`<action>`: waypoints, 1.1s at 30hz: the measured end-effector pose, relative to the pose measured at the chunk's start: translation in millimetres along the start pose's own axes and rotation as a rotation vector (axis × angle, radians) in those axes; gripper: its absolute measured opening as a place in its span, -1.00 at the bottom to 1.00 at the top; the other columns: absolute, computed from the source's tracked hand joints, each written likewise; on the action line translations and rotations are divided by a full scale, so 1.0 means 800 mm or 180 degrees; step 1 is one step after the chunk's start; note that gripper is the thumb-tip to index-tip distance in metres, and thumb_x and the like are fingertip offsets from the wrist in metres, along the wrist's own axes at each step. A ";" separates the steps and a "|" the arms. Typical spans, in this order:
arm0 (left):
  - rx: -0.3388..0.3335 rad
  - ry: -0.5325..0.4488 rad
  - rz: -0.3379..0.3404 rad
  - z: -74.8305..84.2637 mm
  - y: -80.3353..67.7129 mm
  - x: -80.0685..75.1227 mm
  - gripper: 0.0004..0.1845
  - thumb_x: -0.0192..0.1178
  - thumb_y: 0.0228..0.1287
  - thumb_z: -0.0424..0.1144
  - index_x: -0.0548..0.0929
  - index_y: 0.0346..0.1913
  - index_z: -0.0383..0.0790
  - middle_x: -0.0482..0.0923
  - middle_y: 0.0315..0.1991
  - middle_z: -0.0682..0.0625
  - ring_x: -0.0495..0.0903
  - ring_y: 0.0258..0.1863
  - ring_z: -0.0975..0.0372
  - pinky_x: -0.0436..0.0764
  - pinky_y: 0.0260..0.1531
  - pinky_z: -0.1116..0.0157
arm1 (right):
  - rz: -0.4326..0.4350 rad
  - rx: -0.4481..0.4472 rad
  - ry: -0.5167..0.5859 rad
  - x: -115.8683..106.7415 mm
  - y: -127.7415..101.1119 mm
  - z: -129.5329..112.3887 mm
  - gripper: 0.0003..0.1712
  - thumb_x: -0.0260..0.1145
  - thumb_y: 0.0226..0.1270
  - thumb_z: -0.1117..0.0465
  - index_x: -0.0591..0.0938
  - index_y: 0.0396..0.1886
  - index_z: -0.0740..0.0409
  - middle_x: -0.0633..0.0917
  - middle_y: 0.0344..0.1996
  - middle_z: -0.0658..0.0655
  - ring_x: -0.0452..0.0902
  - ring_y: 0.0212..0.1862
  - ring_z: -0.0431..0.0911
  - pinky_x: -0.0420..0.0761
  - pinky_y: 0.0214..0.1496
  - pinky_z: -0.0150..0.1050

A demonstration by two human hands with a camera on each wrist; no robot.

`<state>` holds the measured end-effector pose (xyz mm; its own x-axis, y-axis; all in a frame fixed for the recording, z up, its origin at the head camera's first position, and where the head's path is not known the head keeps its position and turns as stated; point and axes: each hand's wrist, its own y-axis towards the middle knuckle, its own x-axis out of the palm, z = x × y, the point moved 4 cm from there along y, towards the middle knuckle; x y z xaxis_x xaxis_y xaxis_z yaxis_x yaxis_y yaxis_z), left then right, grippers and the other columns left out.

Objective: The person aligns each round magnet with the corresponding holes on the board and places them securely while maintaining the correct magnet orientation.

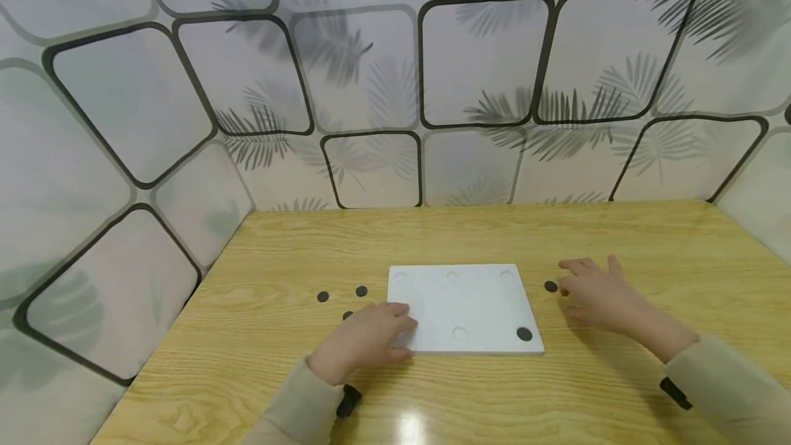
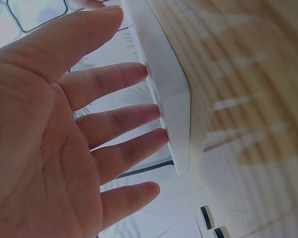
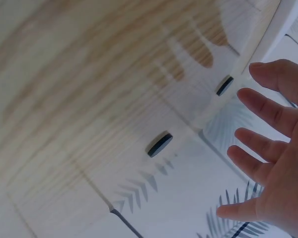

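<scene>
A white board [image 1: 463, 307] with several shallow round recesses lies on the table, a black disc [image 1: 524, 334] at its lower right corner. My left hand [image 1: 373, 335] rests its fingertips on the board's left side, fingers loosely extended; in the left wrist view, fingertips [image 2: 156, 111] meet the white surface. To the right of the board, my right hand [image 1: 596, 294] hovers with spread fingers beside another black disc [image 1: 551, 286]. Two discs appear in the right wrist view: a nearer disc [image 3: 160, 144] and a farther disc [image 3: 225, 85] close to the fingertips. Nothing is held by either hand.
Left of the board lie three more black discs, one left disc [image 1: 323, 297], one upper disc [image 1: 361, 291] and one disc [image 1: 347, 315] partly behind my left hand. The wooden table [image 1: 296, 246] ends at a patterned wall [image 1: 371, 88].
</scene>
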<state>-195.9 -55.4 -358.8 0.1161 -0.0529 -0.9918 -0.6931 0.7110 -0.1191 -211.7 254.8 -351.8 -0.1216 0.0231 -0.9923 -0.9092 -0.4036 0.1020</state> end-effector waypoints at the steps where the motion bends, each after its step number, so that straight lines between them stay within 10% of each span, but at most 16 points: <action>1: 0.0002 0.0000 -0.0001 0.000 0.000 0.000 -0.56 0.18 0.11 0.02 0.54 0.03 -0.09 0.39 0.11 -0.03 0.34 0.10 0.15 0.35 0.07 0.23 | 0.0009 0.0003 -0.0004 0.001 0.000 0.002 -0.86 0.36 -0.16 0.22 0.54 -0.60 -0.03 0.46 -0.02 0.32 0.31 0.00 0.25 0.00 -0.08 0.49; 33: -0.0023 0.0016 -0.0056 -0.001 0.002 0.001 -0.56 0.16 0.12 0.02 0.52 0.05 -0.09 0.37 0.13 -0.04 0.33 0.12 0.14 0.32 0.09 0.24 | -0.0133 0.0291 0.0180 0.006 -0.015 0.053 -0.89 0.38 -0.06 0.18 0.58 -0.57 -0.04 0.42 -0.01 0.42 0.26 0.00 0.32 -0.09 -0.15 0.54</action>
<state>-197.5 -55.1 -360.1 0.1247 -0.0689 -0.9898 -0.6961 0.7048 -0.1368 -218.2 298.7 -354.6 -0.0624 -0.0146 -0.9979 -0.9459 -0.3183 0.0637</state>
